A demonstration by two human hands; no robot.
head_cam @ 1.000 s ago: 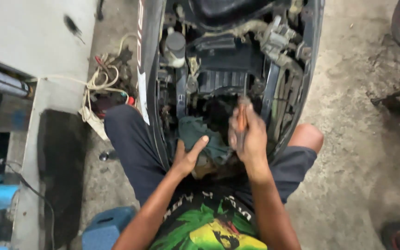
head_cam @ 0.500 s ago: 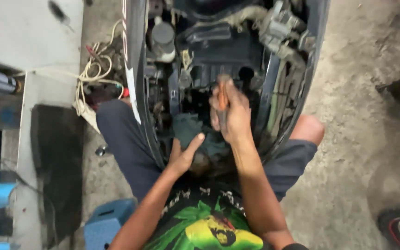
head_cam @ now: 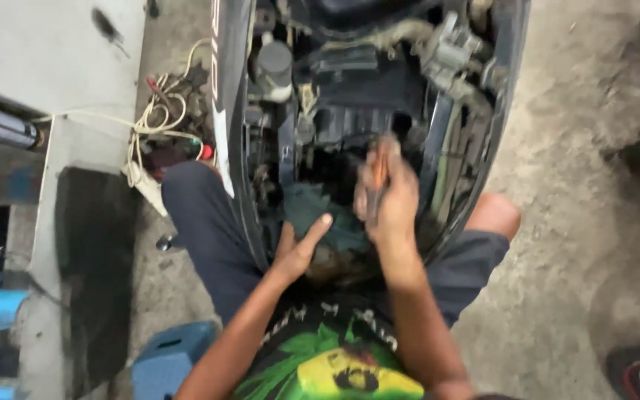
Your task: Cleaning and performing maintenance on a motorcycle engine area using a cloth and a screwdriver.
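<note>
the right hand (head_cam: pixel 388 194) is closed in a fist round a slim orange-handled tool (head_cam: pixel 379 174), most likely a screwdriver, though motion blur hides its tip; it is held upright with the shaft aimed into the dark opening of the engine bay, a grip that looks suited to pushing or turning downward into the machine; the left hand (head_cam: pixel 299 248) is spread flat, thumb out and fingers (head_cam: pixel 320 222) extended, resting on a crumpled dark green cloth rag (head_cam: pixel 318 211) that lies in the lower part of the bay, just beside the right wrist; it clasps nothing, and seems to press the rag in place or steady the work while the other hand drives the tool; both hands sit inside the opened black body shell of a scooter (head_cam: pixel 224 111), whose panels stand either side of the person's knees, so the person sits close with legs in dark blue shorts (head_cam: pixel 201 222) straddling the frame to reach in; further in, a grey round capped cylinder (head_cam: pixel 275 63) stands upright at the upper left of the bay, and grey metal fittings (head_cam: pixel 453 48) sit at the upper right; outside the shell to the left, a tangle of pale cream wires (head_cam: pixel 153 122) lies on the concrete floor (head_cam: pixel 579 222); a blue plastic stool (head_cam: pixel 168 359) stands by the left elbow.
</note>
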